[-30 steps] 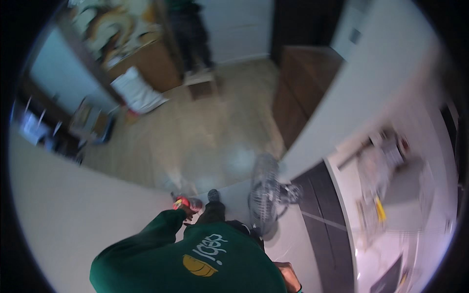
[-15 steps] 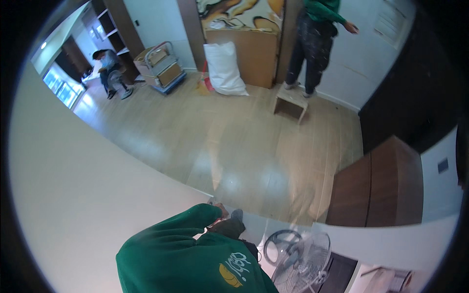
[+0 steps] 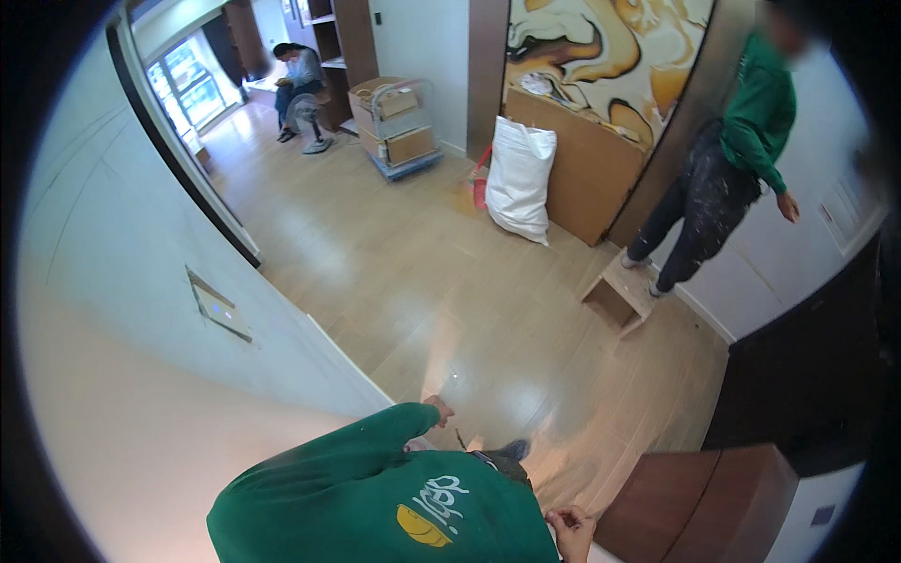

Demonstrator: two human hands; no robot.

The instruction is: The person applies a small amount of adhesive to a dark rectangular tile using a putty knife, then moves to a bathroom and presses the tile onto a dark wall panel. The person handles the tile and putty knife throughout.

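Observation:
My left hand (image 3: 438, 410), at the end of a green sleeve, hangs low near the base of the left wall. Its fingers look loosely stretched and I see nothing in them. A thin dark stick-like thing (image 3: 460, 438) shows just beside it, apart from the fingers. My right hand (image 3: 572, 533) is at the lower edge, in front of my green sweatshirt (image 3: 375, 511) and near a brown cabinet (image 3: 699, 507). Its fingers are curled together; what they hold, if anything, cannot be made out. My dark shoe (image 3: 515, 450) stands on the wood floor.
A person in green (image 3: 723, 178) stands on a small wooden stool (image 3: 619, 293) at the right. Ahead are a white sack (image 3: 522, 178), a brown board (image 3: 587, 169) and a blue cart with boxes (image 3: 404, 141). Another person (image 3: 298, 80) sits far left near a fan (image 3: 308, 122).
My view has swung left and up, showing more of the left wall with its recess. My right hand has come into view. The nearby fan at lower right has left the picture.

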